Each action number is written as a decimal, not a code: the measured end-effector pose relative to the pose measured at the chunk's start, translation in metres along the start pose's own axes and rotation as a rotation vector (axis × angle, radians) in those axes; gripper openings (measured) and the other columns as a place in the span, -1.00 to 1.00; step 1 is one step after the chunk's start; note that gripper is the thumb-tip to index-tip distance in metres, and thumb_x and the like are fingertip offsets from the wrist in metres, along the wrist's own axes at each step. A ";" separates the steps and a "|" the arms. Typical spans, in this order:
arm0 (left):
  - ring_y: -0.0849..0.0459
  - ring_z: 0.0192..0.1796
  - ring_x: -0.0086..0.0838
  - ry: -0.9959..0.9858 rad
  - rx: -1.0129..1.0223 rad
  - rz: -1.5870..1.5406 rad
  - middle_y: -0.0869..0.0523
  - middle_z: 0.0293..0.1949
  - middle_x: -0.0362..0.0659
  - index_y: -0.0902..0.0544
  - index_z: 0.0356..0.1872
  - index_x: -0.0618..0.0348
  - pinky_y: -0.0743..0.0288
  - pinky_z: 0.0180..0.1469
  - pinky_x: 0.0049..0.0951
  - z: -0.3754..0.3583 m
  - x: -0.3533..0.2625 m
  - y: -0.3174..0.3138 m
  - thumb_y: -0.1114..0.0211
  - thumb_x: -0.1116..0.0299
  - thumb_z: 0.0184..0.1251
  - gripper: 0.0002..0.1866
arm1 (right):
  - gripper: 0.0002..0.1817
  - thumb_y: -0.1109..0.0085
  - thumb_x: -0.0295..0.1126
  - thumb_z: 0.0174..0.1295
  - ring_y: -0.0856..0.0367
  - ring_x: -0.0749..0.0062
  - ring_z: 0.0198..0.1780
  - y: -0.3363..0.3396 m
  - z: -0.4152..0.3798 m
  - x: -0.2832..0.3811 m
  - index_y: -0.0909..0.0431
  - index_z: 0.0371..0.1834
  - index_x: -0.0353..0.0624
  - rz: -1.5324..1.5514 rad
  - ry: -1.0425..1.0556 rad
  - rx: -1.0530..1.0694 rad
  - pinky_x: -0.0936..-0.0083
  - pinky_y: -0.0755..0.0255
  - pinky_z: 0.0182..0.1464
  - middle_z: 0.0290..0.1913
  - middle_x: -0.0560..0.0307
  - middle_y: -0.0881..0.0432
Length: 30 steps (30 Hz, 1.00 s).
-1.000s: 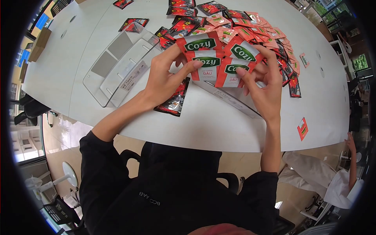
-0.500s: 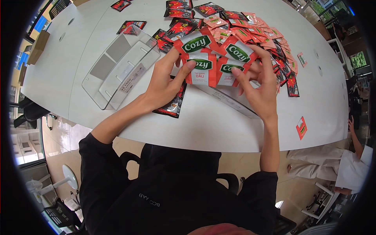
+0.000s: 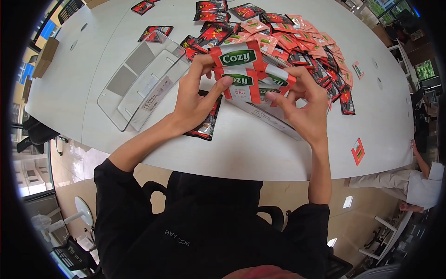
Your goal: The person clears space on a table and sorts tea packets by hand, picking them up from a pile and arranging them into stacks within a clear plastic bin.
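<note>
Red-and-white Cozy tea sachets (image 3: 245, 93) are held up between both hands over the table. My left hand (image 3: 195, 95) pinches the left sachets with its thumb on the front and fingers behind. On the other side, my right hand (image 3: 309, 107) grips the right sachets (image 3: 277, 74), which bend inward so their labels show only in part. Beneath the hands lies a clear plastic holder (image 3: 274, 122), largely covered by them. A black-and-red packet (image 3: 206, 128) lies below my left wrist, partly hidden.
Another clear plastic holder (image 3: 151, 100) with a label stands on the white table (image 3: 223, 160) at left. Beyond the hands spreads a pile of pink sachets (image 3: 320, 49) and black-and-red packets (image 3: 216, 32). One red sachet (image 3: 357, 152) lies near the right edge. A person (image 3: 420, 186) is at far right.
The right sachets have tilted and folded inward toward the left ones, and my right hand has turned slightly with them. My left hand keeps its grip. The person at far right has shifted.
</note>
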<state>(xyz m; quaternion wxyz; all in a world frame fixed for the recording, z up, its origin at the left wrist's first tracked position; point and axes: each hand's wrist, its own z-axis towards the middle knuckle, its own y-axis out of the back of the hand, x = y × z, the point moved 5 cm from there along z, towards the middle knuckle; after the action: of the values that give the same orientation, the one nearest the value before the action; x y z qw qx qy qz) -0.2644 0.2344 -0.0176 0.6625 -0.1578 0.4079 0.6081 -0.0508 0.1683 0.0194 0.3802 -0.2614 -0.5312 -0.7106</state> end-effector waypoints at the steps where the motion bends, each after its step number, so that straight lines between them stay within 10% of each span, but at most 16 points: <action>1: -0.54 -0.18 -0.48 -0.017 -0.041 -0.010 -0.71 -0.15 -0.11 -0.48 0.09 0.30 -0.41 -0.08 -0.44 0.000 -0.001 0.002 -0.35 0.37 0.46 -0.67 | -0.47 -0.50 -0.56 0.12 -0.46 0.73 -0.64 0.004 0.000 0.000 -0.47 0.15 -0.24 -0.012 -0.019 -0.047 0.68 -0.30 -0.48 -0.54 0.20 -0.67; 15: -0.52 -0.22 -0.45 0.022 -0.025 0.023 -0.66 -0.27 -0.15 -0.61 -0.04 0.25 -0.42 -0.12 -0.42 0.000 0.003 0.002 -0.43 0.32 0.39 -0.72 | -0.39 -0.42 -0.55 0.23 -0.41 0.72 -0.57 0.015 0.001 0.007 -0.43 0.36 -0.18 -0.249 0.113 -0.216 0.69 -0.31 -0.43 -0.49 0.20 -0.59; 20: -0.62 -0.18 -0.38 -0.046 0.087 0.111 -0.69 -0.25 -0.11 -0.59 -0.06 0.27 -0.50 -0.07 -0.37 0.003 -0.002 0.000 -0.49 0.31 0.33 -0.67 | -0.28 -0.37 -0.63 0.21 -0.64 0.66 -0.38 0.007 0.000 0.012 -0.31 0.45 -0.15 0.090 0.070 -0.104 0.63 -0.55 -0.20 -0.19 0.15 -0.71; 24: -0.72 -0.06 -0.31 -0.052 0.087 -0.029 -0.72 -0.21 -0.08 -0.54 0.01 0.27 -0.57 0.03 -0.35 -0.002 -0.007 -0.006 -0.55 0.36 0.25 -0.58 | -0.19 -0.42 -0.64 0.14 -0.52 0.70 -0.46 -0.006 -0.002 0.007 -0.27 0.49 -0.11 0.188 0.199 -0.099 0.67 -0.38 -0.37 -0.27 0.13 -0.72; 30: -0.74 0.01 -0.26 0.026 0.126 -0.057 -0.69 -0.05 -0.03 -0.46 0.15 0.24 -0.60 0.07 -0.31 -0.003 -0.009 -0.008 -0.58 0.41 0.18 -0.43 | -0.50 -0.26 -0.71 0.23 -0.57 0.55 -0.41 -0.006 -0.003 0.018 -0.51 0.27 -0.23 0.026 0.273 0.003 0.60 -0.48 -0.26 -0.17 0.07 -0.68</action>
<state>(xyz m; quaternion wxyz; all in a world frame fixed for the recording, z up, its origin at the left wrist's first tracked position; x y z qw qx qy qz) -0.2570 0.2245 -0.0148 0.6828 -0.1351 0.4492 0.5602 -0.0658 0.1619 0.0296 0.4585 -0.1687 -0.4724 -0.7336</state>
